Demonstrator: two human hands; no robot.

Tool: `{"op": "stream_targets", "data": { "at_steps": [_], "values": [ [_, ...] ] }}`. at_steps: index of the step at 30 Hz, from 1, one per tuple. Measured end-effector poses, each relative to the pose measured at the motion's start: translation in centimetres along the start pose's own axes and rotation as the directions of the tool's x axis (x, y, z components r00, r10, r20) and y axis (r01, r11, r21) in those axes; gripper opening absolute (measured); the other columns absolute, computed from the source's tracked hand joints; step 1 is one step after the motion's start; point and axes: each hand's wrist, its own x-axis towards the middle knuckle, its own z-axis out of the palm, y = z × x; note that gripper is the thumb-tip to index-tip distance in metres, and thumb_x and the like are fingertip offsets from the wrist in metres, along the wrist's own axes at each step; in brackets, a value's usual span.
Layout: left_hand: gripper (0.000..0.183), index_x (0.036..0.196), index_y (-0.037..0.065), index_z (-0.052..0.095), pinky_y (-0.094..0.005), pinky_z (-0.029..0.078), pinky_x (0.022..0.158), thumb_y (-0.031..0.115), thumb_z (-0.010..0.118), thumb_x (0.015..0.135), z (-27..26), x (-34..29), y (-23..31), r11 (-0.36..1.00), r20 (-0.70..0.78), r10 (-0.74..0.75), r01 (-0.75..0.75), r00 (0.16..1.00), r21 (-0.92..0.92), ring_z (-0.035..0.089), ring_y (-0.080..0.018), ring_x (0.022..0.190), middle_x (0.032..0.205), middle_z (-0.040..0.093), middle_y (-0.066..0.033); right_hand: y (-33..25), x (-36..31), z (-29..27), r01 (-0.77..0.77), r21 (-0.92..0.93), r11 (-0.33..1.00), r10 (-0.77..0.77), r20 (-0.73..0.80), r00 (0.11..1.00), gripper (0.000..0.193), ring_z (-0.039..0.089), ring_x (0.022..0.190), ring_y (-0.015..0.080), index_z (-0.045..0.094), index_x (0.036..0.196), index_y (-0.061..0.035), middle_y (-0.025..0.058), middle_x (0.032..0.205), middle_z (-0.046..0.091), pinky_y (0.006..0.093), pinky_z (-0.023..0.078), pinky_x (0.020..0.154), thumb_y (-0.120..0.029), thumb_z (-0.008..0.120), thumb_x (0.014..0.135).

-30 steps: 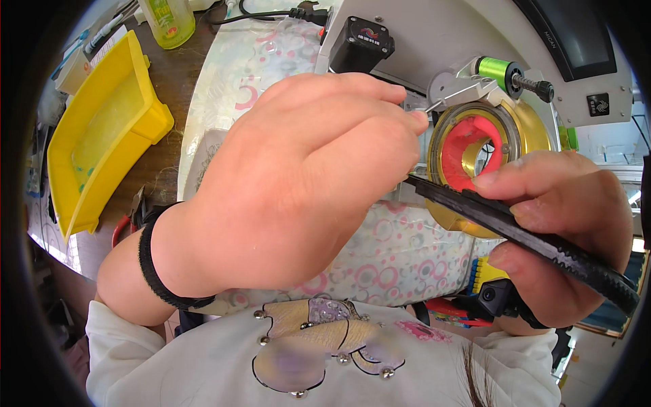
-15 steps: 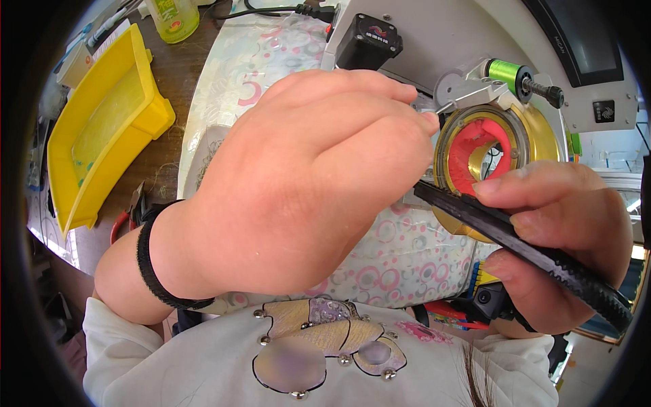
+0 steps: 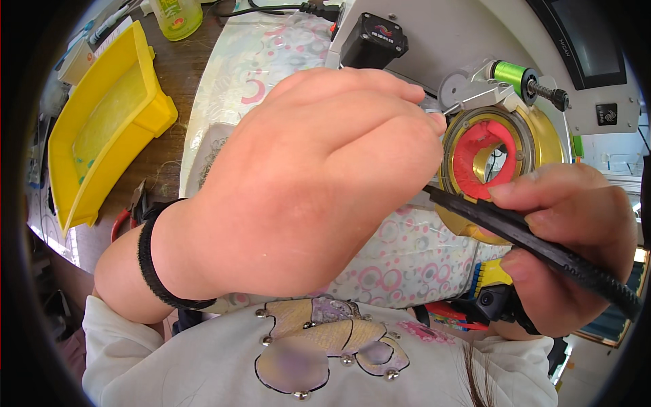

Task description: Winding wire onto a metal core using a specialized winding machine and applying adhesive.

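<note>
My left hand [image 3: 305, 176] fills the middle, its back toward me and its fingers curled closed beside a gold ring-shaped head [image 3: 546, 139] of a bench machine. Whatever those fingers pinch is hidden behind the hand. In my right hand [image 3: 576, 230] is a slim black tool [image 3: 498, 222] with a ridged edge, held between thumb and fingers. The tool slants up and left, its tip near the lower edge of my left hand. Red lining [image 3: 468, 166] covers the ring's inside. Above the ring sits a spool of bright green wire or thread [image 3: 508, 72].
A yellow tray [image 3: 163, 108] stands on the left, with red-handled pliers [image 3: 121, 222] below it. A bottle [image 3: 178, 17] is at the far left. A black box [image 3: 373, 41] and a dark screen [image 3: 588, 44] belong to the machine. Circle-patterned covering [image 3: 400, 261] lies under my hands.
Both hands have shifted slightly right in the picture, and the whole scene has shifted a little too. The black tool has turned slightly in my right hand. Both grips stay closed.
</note>
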Motion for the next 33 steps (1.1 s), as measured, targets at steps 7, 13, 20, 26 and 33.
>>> {"op": "stream_targets", "data": {
  "at_steps": [7, 13, 20, 26, 33],
  "values": [
    [0.015, 0.087, 0.000, 0.060, -0.0446, 0.054, 0.086, -0.006, 0.065, 0.074, 0.1, -0.1, 0.0, 1.000, -0.001, -0.008, 0.008, 1.000, -0.010, 0.066, -0.0407, 0.099, 0.107, 0.070, -0.0173, -0.2, 2.1, -0.2, 0.073, 0.197, 0.978, -0.073, -0.008, 0.997, 0.034, 0.061, 0.072, 0.0212, 0.049, 0.098, -0.0001, 0.0258, 0.098, 0.060, 0.0262, 0.052, 0.062, -0.009, 0.074, 0.076],
    [0.014, 0.089, 0.000, 0.061, -0.0452, 0.054, 0.087, -0.006, 0.064, 0.076, 0.1, -0.1, 0.0, 1.000, -0.005, -0.009, 0.009, 1.000, -0.018, 0.066, -0.0406, 0.099, 0.107, 0.070, -0.0173, -0.3, -0.9, -2.3, -0.032, 0.569, 0.822, 0.057, -0.027, 0.998, 0.041, 0.067, 0.081, 0.0258, 0.055, 0.102, -0.0051, 0.0208, 0.105, 0.063, 0.0341, 0.055, 0.068, -0.005, 0.083, 0.072],
    [0.013, 0.089, -0.001, 0.060, -0.0454, 0.054, 0.087, -0.006, 0.064, 0.077, 0.1, -0.1, 0.2, 1.000, -0.005, -0.014, 0.014, 1.000, 0.010, 0.066, -0.0406, 0.100, 0.107, 0.069, -0.0181, 2.0, -3.5, -4.8, 0.062, 0.662, 0.747, 0.051, -0.150, 0.987, 0.033, 0.061, 0.073, 0.0229, 0.048, 0.097, -0.0028, 0.0215, 0.098, 0.058, 0.0289, 0.053, 0.065, -0.009, 0.075, 0.079],
    [0.014, 0.089, 0.000, 0.059, -0.0455, 0.053, 0.087, -0.005, 0.064, 0.077, 0.0, -0.1, 0.2, 1.000, 0.014, -0.008, 0.008, 1.000, 0.002, 0.066, -0.0408, 0.101, 0.108, 0.069, -0.0180, 3.6, 0.9, -2.4, 0.453, 0.585, 0.673, -0.167, -0.476, 0.863, 0.042, 0.070, 0.082, 0.0277, 0.050, 0.113, 0.0004, 0.0317, 0.106, 0.061, 0.0297, 0.063, 0.070, -0.003, 0.076, 0.081],
    [0.014, 0.090, 0.000, 0.060, -0.0443, 0.053, 0.085, -0.005, 0.063, 0.077, 0.0, -0.1, 0.1, 1.000, 0.015, 0.000, 0.000, 1.000, 0.018, 0.066, -0.0407, 0.101, 0.109, 0.069, -0.0174, 1.1, 0.0, -2.7, 0.156, 0.132, 0.979, -0.151, -0.047, 0.987, 0.035, 0.066, 0.080, 0.0286, 0.050, 0.103, -0.0020, 0.0244, 0.101, 0.059, 0.0330, 0.057, 0.070, -0.007, 0.075, 0.079]
  ]
}}
